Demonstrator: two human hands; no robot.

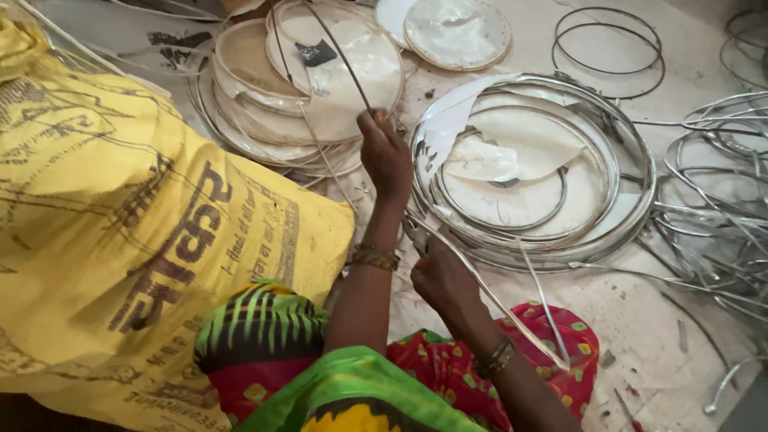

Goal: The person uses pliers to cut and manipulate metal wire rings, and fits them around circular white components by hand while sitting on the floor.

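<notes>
My left hand (384, 156) is raised and closed around a thin metal hoop (336, 48) that arcs up over a stack of white round drum skins (320, 88). My right hand (440, 276), lower and nearer to me, grips a flat silvery metal strip (512, 308) that runs down to the right across my red patterned lap; it may also hold a small tool, but that is hidden. Both wrists wear metal bangles.
A large yellow printed sack (120, 224) fills the left side. A pile of shiny metal rings with torn white skin (528, 168) lies ahead to the right. Loose wire hoops (608, 48) and bent metal strips (712, 208) cover the floor at right.
</notes>
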